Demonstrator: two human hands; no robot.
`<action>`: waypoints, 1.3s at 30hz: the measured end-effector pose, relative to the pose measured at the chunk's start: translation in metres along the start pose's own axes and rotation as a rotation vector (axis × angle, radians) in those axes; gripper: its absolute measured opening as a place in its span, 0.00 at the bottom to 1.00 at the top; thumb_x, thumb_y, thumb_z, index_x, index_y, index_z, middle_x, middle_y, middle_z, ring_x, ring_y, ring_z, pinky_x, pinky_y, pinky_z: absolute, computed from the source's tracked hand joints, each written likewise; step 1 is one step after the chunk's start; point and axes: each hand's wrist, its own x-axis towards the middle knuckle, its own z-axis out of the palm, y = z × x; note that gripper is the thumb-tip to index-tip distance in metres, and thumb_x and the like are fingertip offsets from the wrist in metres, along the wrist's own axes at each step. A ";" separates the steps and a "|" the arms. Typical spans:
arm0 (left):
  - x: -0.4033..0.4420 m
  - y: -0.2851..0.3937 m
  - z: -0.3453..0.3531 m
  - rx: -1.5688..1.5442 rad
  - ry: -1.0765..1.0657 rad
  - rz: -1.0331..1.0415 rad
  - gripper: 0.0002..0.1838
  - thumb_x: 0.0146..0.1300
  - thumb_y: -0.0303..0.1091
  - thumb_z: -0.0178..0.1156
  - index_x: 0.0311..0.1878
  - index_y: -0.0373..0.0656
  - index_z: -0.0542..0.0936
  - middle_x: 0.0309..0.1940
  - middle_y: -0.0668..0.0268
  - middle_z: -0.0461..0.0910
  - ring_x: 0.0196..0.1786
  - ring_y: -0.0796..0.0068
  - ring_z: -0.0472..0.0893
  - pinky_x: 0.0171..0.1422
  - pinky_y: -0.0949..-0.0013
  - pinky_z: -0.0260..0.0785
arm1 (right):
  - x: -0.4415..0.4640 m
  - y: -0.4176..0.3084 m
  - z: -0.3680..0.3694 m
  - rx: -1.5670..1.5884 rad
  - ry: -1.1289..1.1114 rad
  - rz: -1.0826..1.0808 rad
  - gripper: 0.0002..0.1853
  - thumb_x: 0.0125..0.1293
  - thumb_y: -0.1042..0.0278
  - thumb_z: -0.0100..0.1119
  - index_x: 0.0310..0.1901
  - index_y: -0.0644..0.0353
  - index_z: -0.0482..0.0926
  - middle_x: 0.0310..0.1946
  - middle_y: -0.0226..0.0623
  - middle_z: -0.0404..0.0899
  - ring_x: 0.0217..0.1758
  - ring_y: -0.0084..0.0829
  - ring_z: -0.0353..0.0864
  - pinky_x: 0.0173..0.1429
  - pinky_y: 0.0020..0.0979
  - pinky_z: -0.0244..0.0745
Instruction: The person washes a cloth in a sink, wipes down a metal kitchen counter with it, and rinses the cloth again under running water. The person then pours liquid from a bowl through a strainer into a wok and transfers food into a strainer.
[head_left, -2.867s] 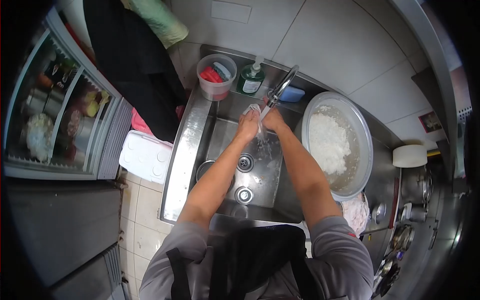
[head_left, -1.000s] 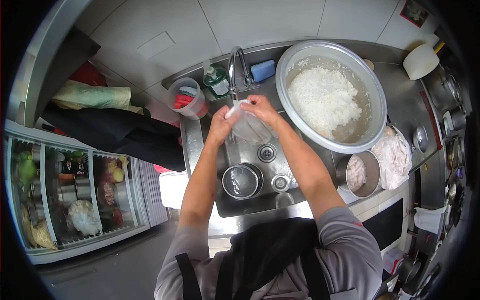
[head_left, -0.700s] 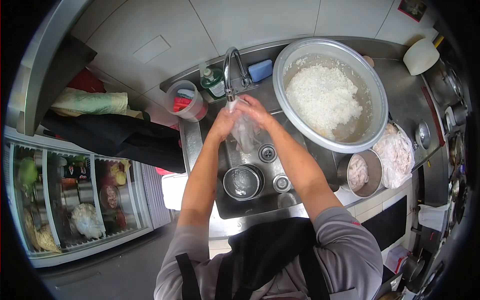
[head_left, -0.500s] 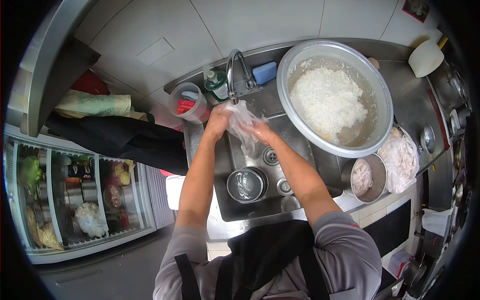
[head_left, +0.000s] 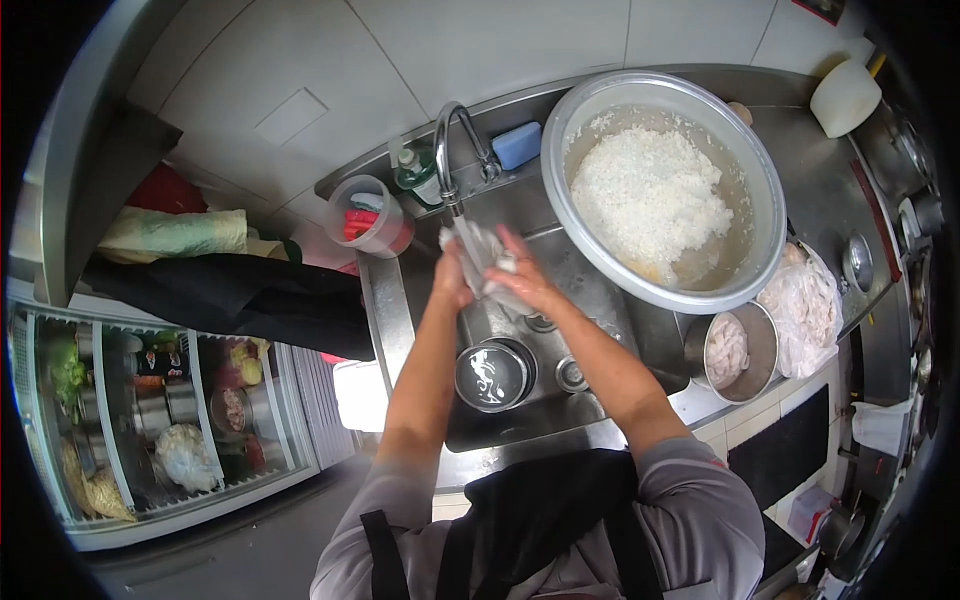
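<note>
Under the running tap (head_left: 447, 150), a thin, wet, whitish cloth (head_left: 476, 258) is bunched between my two hands. It looks partly see-through, and movement blurs it. My left hand (head_left: 455, 280) is closed on its left side. From the right, my right hand (head_left: 528, 282) grips the cloth, its fingers angled up and blurred. Both hands are over the steel sink (head_left: 470, 428). Below them in the basin, a round metal bowl (head_left: 493, 378) holds water with bright reflections.
A large metal basin of white rice (head_left: 655, 195) rests across the sink's right side. Beside it are a pot of pale meat (head_left: 728, 352) and a filled plastic bag (head_left: 803, 315). Behind stand a plastic tub (head_left: 372, 222), a green bottle (head_left: 418, 172) and a blue sponge (head_left: 517, 146).
My hands have drawn the hanging cloth together into a bunch under the tap. My right hand has turned so its fingers point up. The view has shifted slightly.
</note>
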 end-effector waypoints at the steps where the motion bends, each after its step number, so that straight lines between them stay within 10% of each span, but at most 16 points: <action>1: 0.038 -0.038 -0.028 0.140 -0.072 0.090 0.23 0.78 0.54 0.43 0.59 0.48 0.75 0.56 0.59 0.78 0.60 0.56 0.78 0.66 0.50 0.71 | 0.003 -0.023 0.014 0.160 0.014 -0.079 0.48 0.57 0.48 0.73 0.76 0.59 0.62 0.72 0.48 0.66 0.77 0.49 0.61 0.80 0.41 0.53; 4: 0.055 -0.078 -0.036 -0.035 -0.436 0.247 0.23 0.77 0.54 0.46 0.58 0.47 0.76 0.55 0.59 0.78 0.59 0.57 0.78 0.64 0.53 0.73 | -0.008 -0.078 0.043 0.065 -0.020 -0.287 0.25 0.56 0.49 0.74 0.46 0.63 0.86 0.56 0.41 0.80 0.59 0.46 0.80 0.76 0.41 0.61; 7: 0.023 -0.084 -0.018 -0.526 -0.831 0.342 0.22 0.77 0.53 0.47 0.58 0.46 0.76 0.56 0.59 0.78 0.58 0.59 0.79 0.64 0.55 0.74 | -0.007 -0.064 0.046 -0.358 0.008 -0.265 0.19 0.58 0.50 0.71 0.32 0.63 0.86 0.40 0.44 0.84 0.46 0.49 0.84 0.65 0.44 0.72; 9: 0.023 -0.081 -0.014 -0.491 -0.643 0.204 0.21 0.77 0.51 0.47 0.56 0.45 0.77 0.53 0.60 0.79 0.55 0.61 0.80 0.61 0.56 0.75 | 0.012 -0.008 0.035 -0.304 0.245 -0.300 0.18 0.58 0.51 0.70 0.29 0.62 0.86 0.35 0.44 0.84 0.44 0.51 0.84 0.62 0.46 0.75; 11: 0.042 -0.071 -0.008 -0.086 -0.011 -0.126 0.18 0.77 0.47 0.48 0.53 0.45 0.80 0.47 0.62 0.81 0.50 0.64 0.82 0.56 0.57 0.78 | 0.021 0.004 0.013 -0.442 0.358 -0.184 0.16 0.57 0.54 0.70 0.27 0.61 0.85 0.35 0.44 0.83 0.44 0.51 0.84 0.59 0.45 0.76; 15: 0.048 -0.085 -0.023 -0.279 0.028 -0.067 0.15 0.75 0.42 0.51 0.51 0.43 0.80 0.43 0.61 0.82 0.45 0.61 0.84 0.53 0.55 0.79 | 0.007 -0.010 0.032 -0.124 0.353 -0.292 0.14 0.56 0.58 0.72 0.23 0.59 0.82 0.35 0.45 0.81 0.42 0.52 0.82 0.57 0.45 0.76; 18: 0.050 -0.081 -0.028 -0.203 0.059 -0.080 0.15 0.75 0.42 0.51 0.52 0.42 0.79 0.45 0.61 0.83 0.47 0.61 0.84 0.53 0.54 0.79 | -0.014 -0.044 0.057 -0.238 0.200 -0.529 0.14 0.56 0.59 0.73 0.26 0.59 0.81 0.38 0.45 0.81 0.45 0.50 0.81 0.59 0.44 0.73; 23: 0.015 -0.046 -0.011 -0.136 0.035 -0.051 0.19 0.75 0.46 0.50 0.54 0.40 0.79 0.49 0.58 0.83 0.51 0.60 0.84 0.55 0.52 0.79 | 0.014 -0.005 0.014 -0.394 0.355 0.028 0.19 0.61 0.52 0.68 0.40 0.62 0.82 0.49 0.41 0.79 0.55 0.46 0.77 0.67 0.54 0.63; 31: -0.035 0.053 0.024 0.010 -0.177 -0.065 0.33 0.75 0.62 0.47 0.58 0.37 0.76 0.52 0.55 0.82 0.54 0.54 0.82 0.62 0.49 0.75 | -0.008 0.060 -0.050 -0.635 -0.323 0.268 0.26 0.66 0.49 0.60 0.56 0.61 0.81 0.61 0.45 0.75 0.70 0.44 0.70 0.76 0.65 0.49; 39: -0.040 0.048 -0.005 -0.202 -0.277 0.094 0.37 0.72 0.66 0.48 0.67 0.43 0.72 0.63 0.55 0.77 0.67 0.53 0.76 0.73 0.48 0.67 | -0.023 0.106 -0.042 -0.094 -0.078 0.434 0.34 0.62 0.45 0.68 0.62 0.63 0.79 0.82 0.37 0.49 0.81 0.40 0.56 0.78 0.33 0.56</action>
